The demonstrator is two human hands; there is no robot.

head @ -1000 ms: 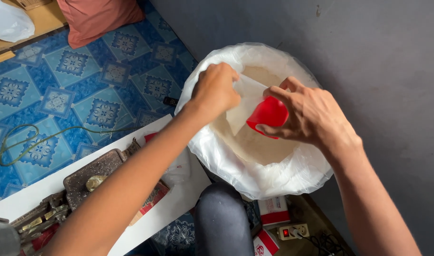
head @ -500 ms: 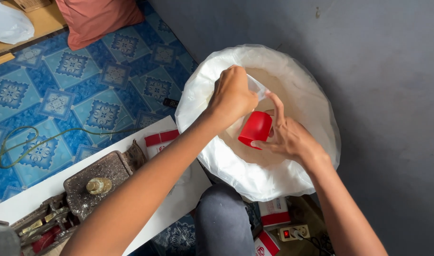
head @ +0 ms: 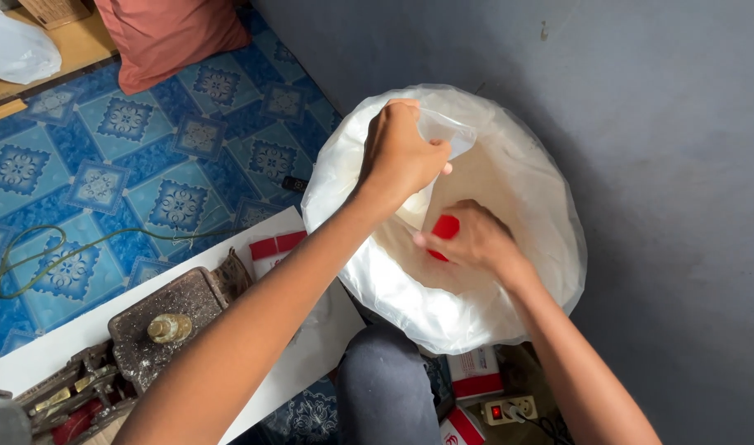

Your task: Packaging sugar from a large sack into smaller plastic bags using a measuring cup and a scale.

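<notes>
My left hand [head: 401, 156] pinches the lip of a small clear plastic bag [head: 443, 136], fingers clamped shut on the film, holding it up over the mouth of the big white sack [head: 550, 272]. My right hand [head: 472, 239] is down inside that sack, its grip closed around a red scoop cup [head: 445, 228]; only a bit of red shows past my knuckles, low against the pale, powdery-looking contents.

Risks as I judge them: the small bag's opening looks slack and half folded, so a pour could miss it and fall back or spill over the sack's rim. My pinch covers only one edge, so added weight might pull the film out of my fingers. The sack wall is soft; leaning on it could collapse it toward my knee [head: 385, 387] and the white board [head: 311, 346] beside it.
</notes>
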